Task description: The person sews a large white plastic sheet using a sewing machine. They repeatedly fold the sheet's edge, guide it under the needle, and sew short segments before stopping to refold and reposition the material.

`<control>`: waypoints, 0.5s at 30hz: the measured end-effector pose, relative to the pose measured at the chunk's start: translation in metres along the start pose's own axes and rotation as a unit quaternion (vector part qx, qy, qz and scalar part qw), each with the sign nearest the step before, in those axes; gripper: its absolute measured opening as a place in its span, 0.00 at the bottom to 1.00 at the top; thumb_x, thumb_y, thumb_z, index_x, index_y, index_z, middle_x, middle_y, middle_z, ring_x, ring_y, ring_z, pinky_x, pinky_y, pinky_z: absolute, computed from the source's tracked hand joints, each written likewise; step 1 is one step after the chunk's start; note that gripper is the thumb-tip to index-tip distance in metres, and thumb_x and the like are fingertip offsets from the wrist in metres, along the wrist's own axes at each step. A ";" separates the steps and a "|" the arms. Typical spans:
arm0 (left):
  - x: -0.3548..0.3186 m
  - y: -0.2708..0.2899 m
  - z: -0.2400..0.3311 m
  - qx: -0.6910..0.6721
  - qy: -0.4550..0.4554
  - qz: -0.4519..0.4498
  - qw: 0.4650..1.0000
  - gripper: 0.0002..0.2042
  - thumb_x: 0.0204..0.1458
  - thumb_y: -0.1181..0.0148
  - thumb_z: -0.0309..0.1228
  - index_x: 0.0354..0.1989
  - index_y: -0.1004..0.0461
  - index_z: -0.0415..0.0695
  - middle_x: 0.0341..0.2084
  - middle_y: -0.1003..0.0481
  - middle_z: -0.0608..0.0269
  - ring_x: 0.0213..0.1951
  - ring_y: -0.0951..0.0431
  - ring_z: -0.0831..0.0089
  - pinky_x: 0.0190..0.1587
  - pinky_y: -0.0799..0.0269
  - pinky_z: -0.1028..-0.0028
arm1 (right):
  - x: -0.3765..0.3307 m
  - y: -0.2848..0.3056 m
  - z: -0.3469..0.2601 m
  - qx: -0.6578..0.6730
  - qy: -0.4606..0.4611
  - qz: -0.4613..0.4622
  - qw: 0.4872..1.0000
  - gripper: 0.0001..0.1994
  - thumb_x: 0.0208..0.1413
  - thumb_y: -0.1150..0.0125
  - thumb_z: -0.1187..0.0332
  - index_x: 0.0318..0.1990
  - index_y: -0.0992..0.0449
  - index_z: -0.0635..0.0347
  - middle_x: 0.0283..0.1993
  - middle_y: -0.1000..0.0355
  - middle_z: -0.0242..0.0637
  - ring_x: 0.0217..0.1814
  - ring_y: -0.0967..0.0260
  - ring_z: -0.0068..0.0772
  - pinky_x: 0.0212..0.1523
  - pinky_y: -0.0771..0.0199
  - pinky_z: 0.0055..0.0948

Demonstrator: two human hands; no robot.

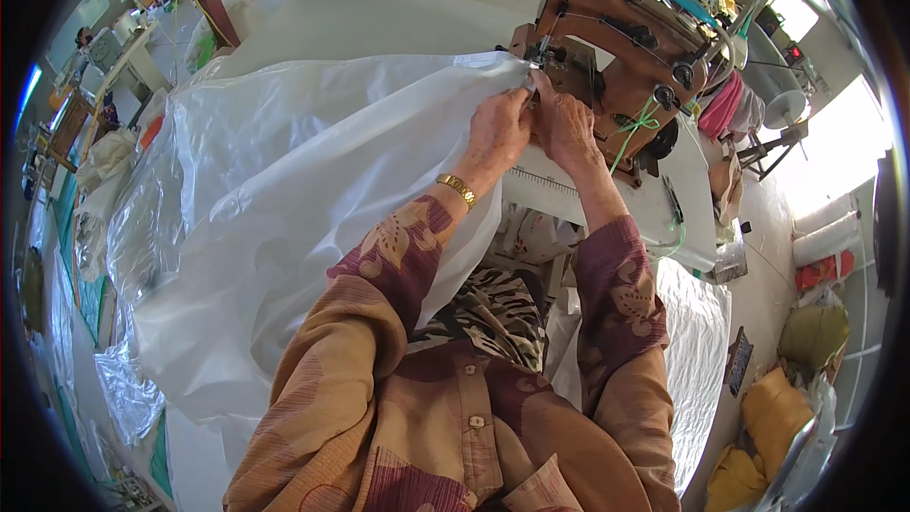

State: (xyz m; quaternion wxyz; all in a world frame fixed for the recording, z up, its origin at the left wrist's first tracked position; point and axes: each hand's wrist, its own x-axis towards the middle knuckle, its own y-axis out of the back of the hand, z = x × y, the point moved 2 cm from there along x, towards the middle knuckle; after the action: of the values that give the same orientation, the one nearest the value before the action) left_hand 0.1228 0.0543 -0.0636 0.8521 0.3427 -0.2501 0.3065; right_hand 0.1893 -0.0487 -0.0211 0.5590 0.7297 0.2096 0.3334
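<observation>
Both left hand (500, 130) and right hand (567, 127): grip pinching white sheet (322, 185) beside sewing machine (597, 2)

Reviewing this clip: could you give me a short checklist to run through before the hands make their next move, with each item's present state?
1. Left hand gripping the white sheet: ok, at its edge.
2. Right hand gripping it too: cannot tell; its fingertips are partly hidden.
3. Hands well clear of the needle end of the brown sewing machine: not ok, they are right beside it.
4. Sleeves back from the machine head: ok, both cuffs sit up the forearms.
5. Small black tool away from the sheet: ok, on the table's right side.
6. Machine stopped: cannot tell from a still.
</observation>
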 end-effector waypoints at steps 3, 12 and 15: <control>0.001 0.003 0.006 -0.013 -0.001 -0.003 1.000 0.11 0.50 0.42 0.21 0.43 0.24 0.36 0.32 0.23 0.41 0.38 0.23 0.42 0.40 0.27 0.54 | 0.001 -0.009 0.005 -0.024 0.005 0.010 1.000 0.34 0.55 0.40 0.68 0.69 0.45 0.54 0.36 0.22 0.55 0.41 0.22 0.59 0.42 0.26 0.55; 0.004 0.010 0.005 0.024 0.033 -0.034 0.999 0.13 0.49 0.41 0.22 0.45 0.26 0.35 0.33 0.22 0.41 0.38 0.22 0.43 0.40 0.27 0.54 | 0.004 -0.008 0.005 0.021 -0.017 -0.001 1.000 0.34 0.55 0.40 0.67 0.69 0.46 0.52 0.37 0.22 0.53 0.40 0.23 0.60 0.43 0.26 0.54; 0.004 0.006 0.001 0.011 0.027 -0.014 0.999 0.13 0.49 0.41 0.22 0.44 0.25 0.35 0.33 0.22 0.41 0.38 0.21 0.44 0.40 0.26 0.55 | 0.006 -0.011 0.006 -0.001 -0.012 0.004 1.000 0.34 0.55 0.40 0.67 0.69 0.46 0.56 0.36 0.22 0.53 0.40 0.22 0.58 0.42 0.25 0.52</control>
State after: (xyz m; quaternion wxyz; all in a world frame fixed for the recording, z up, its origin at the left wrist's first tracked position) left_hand 0.1212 0.0583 -0.0573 0.8589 0.3474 -0.2186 0.3062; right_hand 0.1986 -0.0457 -0.0311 0.5612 0.7336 0.1997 0.3271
